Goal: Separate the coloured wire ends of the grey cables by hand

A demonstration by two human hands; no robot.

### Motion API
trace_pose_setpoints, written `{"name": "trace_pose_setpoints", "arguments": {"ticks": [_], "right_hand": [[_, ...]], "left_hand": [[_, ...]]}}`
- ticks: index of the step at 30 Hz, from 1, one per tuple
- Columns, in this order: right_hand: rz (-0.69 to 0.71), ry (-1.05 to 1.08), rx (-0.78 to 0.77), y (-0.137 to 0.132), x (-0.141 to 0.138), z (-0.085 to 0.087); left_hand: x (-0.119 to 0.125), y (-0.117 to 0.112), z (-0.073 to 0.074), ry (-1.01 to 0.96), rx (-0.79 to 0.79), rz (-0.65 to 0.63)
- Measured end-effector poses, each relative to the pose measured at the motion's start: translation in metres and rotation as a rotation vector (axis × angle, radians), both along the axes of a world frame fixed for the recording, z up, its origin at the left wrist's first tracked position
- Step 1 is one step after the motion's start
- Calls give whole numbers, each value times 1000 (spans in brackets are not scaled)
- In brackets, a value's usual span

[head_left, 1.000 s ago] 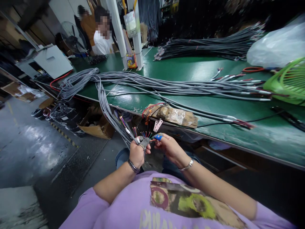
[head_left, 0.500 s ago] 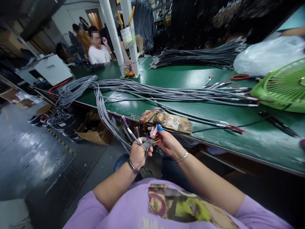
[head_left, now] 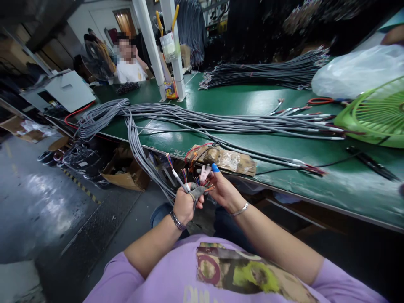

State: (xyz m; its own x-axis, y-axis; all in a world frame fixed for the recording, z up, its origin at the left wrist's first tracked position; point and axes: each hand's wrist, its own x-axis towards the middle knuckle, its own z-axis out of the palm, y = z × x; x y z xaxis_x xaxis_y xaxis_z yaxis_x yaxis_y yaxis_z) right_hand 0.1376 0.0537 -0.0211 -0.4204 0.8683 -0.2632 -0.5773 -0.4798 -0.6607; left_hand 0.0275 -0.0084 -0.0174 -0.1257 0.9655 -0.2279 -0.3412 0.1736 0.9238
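Note:
My left hand (head_left: 184,203) is closed around the end of a grey cable (head_left: 145,162) whose stripped coloured wires (head_left: 202,183) fan out above my fist. A grey finger cover sits on its thumb. My right hand (head_left: 222,189), with a blue cap on one fingertip, pinches among those coloured wires just to the right of my left hand. Both hands are held in front of the green bench's (head_left: 246,105) near edge, above my lap.
A long bundle of grey cables (head_left: 221,120) lies across the bench and droops off its left edge. A taped brown block (head_left: 227,159) sits at the bench edge by my hands. A green fan (head_left: 375,113), a plastic bag (head_left: 356,71) and dark cables (head_left: 265,69) lie further back. A person (head_left: 129,63) sits far left.
My hands have risen slightly toward the bench edge, still working the same wire ends. The view has tilted up a little.

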Motion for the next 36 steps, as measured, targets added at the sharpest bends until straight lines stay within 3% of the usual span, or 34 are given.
{"name": "trace_pose_setpoints", "arguments": {"ticks": [7, 18, 23, 32, 36], "right_hand": [[78, 33, -14, -2, 7, 1], [-66, -53, 109, -4, 2, -8], [44, -13, 38, 2, 0, -3], [-41, 18, -36, 2, -8, -1], [23, 20, -18, -2, -2, -1]], "left_hand": [[0, -15, 5, 24, 29, 53], [6, -6, 6, -15, 58, 137], [9, -3, 6, -9, 29, 139], [8, -3, -1, 5, 5, 132], [6, -8, -1, 11, 11, 126]]}}
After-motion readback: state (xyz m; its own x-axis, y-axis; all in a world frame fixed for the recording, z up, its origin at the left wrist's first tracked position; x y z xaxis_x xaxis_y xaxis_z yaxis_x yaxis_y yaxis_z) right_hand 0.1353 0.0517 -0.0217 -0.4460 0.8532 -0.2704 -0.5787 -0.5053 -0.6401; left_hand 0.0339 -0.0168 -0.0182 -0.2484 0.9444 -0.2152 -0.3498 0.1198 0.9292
